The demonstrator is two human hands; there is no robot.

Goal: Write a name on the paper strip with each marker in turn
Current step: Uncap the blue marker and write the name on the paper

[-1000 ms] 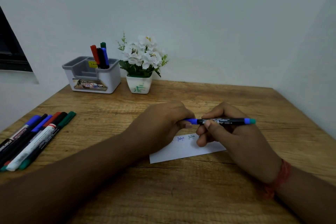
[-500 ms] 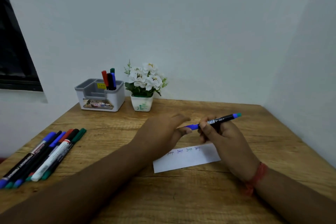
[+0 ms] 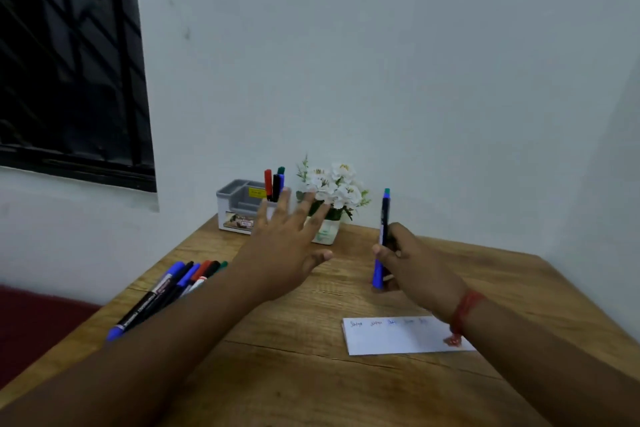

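I see the paper strip (image 3: pixel 398 336) flat on the worktop (image 3: pixel 294 374), long axis left-right, under my right wrist, nearer me than both hands. My right hand (image 3: pixel 412 267) grips one blue marker (image 3: pixel 382 239) nearly upright, cap down. My left hand (image 3: pixel 287 250) hovers beyond the strip, fingers spread, holding nothing. Four markers (image 3: pixel 275 184) stand in the holder (image 3: pixel 239 208)
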